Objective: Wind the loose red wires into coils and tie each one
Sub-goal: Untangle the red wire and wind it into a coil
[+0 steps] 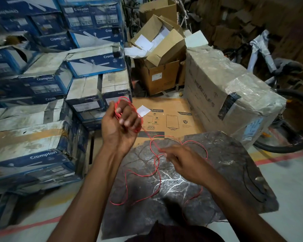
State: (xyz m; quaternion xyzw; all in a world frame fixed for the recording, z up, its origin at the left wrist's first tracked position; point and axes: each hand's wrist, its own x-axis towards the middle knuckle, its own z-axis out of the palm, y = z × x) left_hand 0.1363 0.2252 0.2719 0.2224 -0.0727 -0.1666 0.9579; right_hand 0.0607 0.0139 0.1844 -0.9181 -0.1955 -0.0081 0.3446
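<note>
Stacked Crompton boxes [42, 81] rise to the left of the left hand [120, 124], and a dark mat [234, 172] lies under both hands. The left hand's fingers curl round a coil [128, 102] wound over them. The right hand [184, 163], lower and nearer, pinches the red wire [157, 172], whose slack loops lie on the mat beneath it.

stacked blue crompton boxes [47, 81] at left, open brown cartons [162, 55], a plastic-wrapped box [222, 88], a bicycle [273, 67].
</note>
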